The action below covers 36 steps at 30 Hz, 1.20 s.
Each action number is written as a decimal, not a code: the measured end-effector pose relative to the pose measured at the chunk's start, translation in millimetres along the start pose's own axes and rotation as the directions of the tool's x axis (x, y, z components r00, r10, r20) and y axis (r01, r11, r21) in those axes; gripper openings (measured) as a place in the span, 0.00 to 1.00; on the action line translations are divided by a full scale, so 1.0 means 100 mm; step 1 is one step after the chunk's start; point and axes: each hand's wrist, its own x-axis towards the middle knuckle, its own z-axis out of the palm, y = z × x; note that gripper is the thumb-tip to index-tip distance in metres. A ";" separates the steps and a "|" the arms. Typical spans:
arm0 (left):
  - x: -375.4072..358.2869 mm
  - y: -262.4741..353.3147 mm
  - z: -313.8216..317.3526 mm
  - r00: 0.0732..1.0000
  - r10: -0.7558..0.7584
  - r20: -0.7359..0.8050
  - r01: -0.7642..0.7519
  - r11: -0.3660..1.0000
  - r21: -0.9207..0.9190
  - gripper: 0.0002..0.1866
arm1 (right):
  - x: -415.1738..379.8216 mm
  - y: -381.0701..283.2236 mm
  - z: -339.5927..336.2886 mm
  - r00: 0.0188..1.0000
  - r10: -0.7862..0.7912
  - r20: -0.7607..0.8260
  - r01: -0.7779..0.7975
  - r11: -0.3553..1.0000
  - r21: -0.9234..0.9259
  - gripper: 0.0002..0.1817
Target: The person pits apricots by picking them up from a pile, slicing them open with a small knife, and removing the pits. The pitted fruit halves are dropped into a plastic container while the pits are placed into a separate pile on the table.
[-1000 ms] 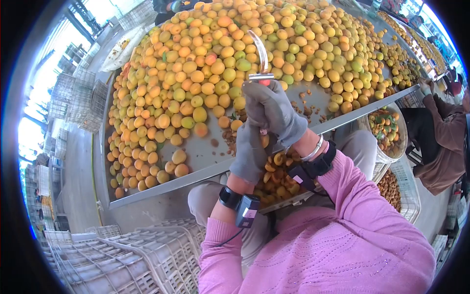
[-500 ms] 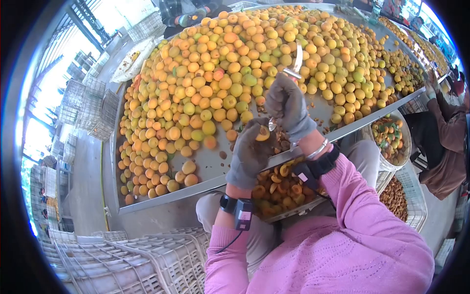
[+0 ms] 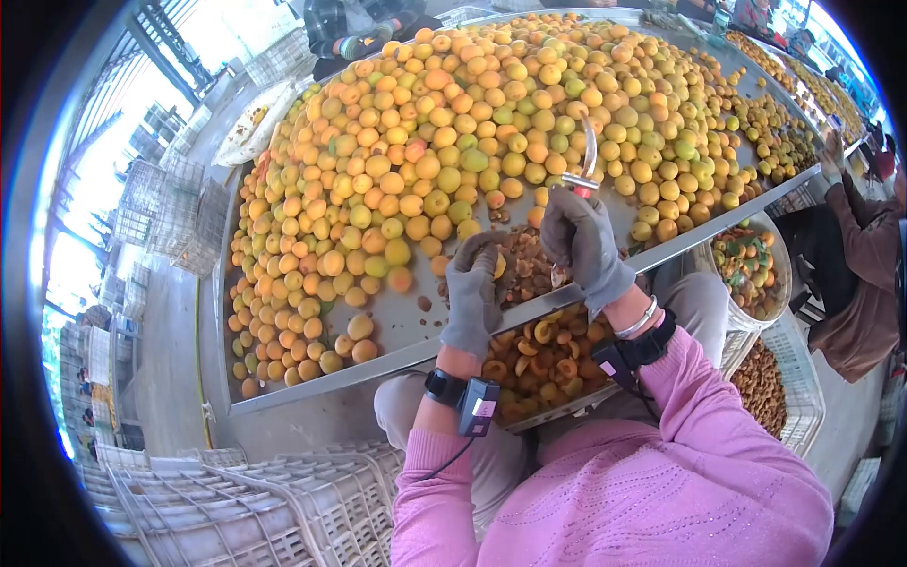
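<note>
My left hand (image 3: 475, 295), in a grey glove, is curled over the metal table's near edge around an apricot half (image 3: 500, 266), only partly visible. To its right, my gloved right hand (image 3: 588, 244) is closed round a curved knife (image 3: 590, 151); its blade points up and away, and a bit of red handle shows above the fist. Brown apricot pits (image 3: 531, 269) lie heaped on the table between and beyond the hands. Just below, a crate of apricot halves (image 3: 543, 364) stands against the table edge. Whole apricots (image 3: 397, 180) cover much of the table.
White plastic crates (image 3: 255, 501) stand at lower left, with more stacked farther left. On the right are a bucket of apricots (image 3: 748, 269) and a crate of pits (image 3: 761, 387). A co-worker in brown (image 3: 864, 274) sits at right; another person's gloved hand (image 3: 364, 42) is across the table.
My hands have moved apart: the right went down and to the right with the knife, the left slightly left. The apricot piece is now more hidden by the left fingers.
</note>
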 end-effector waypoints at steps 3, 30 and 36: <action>0.01 -0.03 -0.05 0.997 -0.019 0.071 0.022 0.999 -0.049 0.10 | 0.03 0.06 -0.03 1.000 -0.021 -0.019 0.021 1.000 -0.003 0.19; -0.14 0.05 -0.08 0.945 -0.008 0.326 0.032 0.997 -0.069 0.18 | 0.57 0.34 0.25 0.946 0.148 0.289 -0.209 0.959 0.193 0.20; -0.08 -0.06 0.08 0.950 -0.101 0.296 0.179 0.952 -0.249 0.11 | 0.49 0.25 0.23 0.992 0.039 0.122 -0.056 0.989 0.139 0.19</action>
